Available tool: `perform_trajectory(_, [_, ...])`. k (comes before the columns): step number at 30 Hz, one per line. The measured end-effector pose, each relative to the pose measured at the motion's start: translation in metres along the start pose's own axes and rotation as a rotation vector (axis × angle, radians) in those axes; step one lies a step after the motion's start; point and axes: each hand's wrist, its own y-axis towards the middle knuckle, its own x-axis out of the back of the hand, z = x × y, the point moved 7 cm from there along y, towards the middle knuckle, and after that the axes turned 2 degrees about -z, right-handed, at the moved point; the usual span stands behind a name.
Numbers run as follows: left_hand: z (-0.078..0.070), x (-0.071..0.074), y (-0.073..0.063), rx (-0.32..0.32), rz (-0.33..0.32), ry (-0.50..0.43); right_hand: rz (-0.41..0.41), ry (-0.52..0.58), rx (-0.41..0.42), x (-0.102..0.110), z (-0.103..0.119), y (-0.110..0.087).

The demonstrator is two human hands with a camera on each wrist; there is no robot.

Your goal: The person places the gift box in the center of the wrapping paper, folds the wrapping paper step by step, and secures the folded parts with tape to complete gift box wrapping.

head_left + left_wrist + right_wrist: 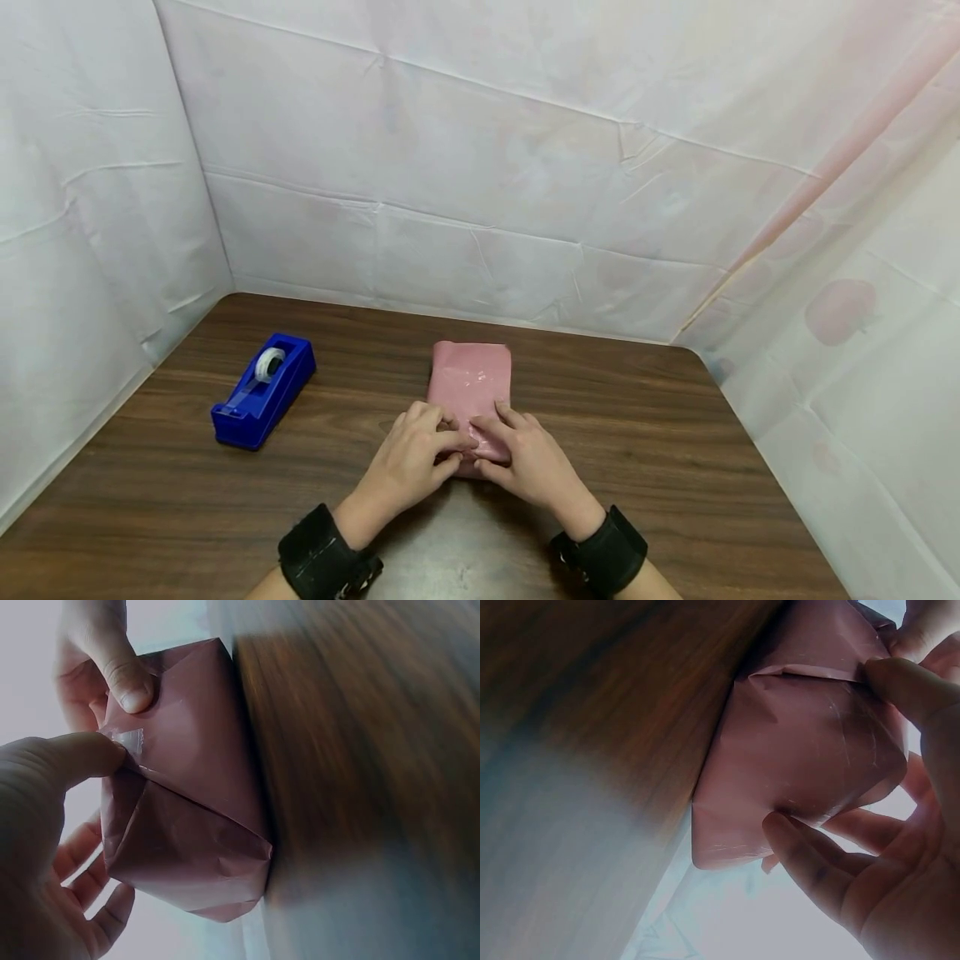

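Note:
A package wrapped in glossy pink paper (471, 375) lies on the table, its folded end towards me. In the left wrist view a small piece of clear tape (130, 740) sits at the upper edge of that end, over the folded flaps. My left hand (412, 450) holds the near left part, its thumb (90, 757) against the tape and its fingers around the package's upper side. With thumb and fingers, my right hand (528, 454) grips the near right part; its thumb (904, 686) presses at a fold. Both hands partly cover the near edge.
To the left on the brown wooden table (637, 417) stands a blue tape dispenser (264, 392) with a roll of clear tape (268, 364). Pale cloth curtains (465, 167) close in the table's back and sides.

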Motion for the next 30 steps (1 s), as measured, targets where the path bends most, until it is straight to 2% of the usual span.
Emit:
perform_trajectory(4, [-0.0023, -0.0023, 0.0001, -0.018, 0.024, 0.046, 0.001, 0.000, -0.001, 0.0000, -0.0001, -0.0001])
perform_trajectory(9, [-0.0033, -0.0036, -0.0003, -0.008, 0.031, 0.069, 0.006, -0.005, -0.004, -0.0001, -0.0008, -0.0001])
perform_trajectory(17, [0.0003, -0.0047, -0.0014, 0.071, 0.033, 0.046, 0.005, -0.006, -0.002, -0.0018, -0.0012, -0.0001])
perform_trajectory(25, [0.0008, -0.0032, -0.0024, 0.138, -0.016, 0.040, -0.001, -0.017, 0.005, -0.0013, -0.0006, 0.0004])
perform_trajectory(30, [0.0001, -0.0035, -0.0025, 0.163, -0.005, 0.017, 0.001, -0.018, 0.008, -0.0015, -0.0005, 0.0003])
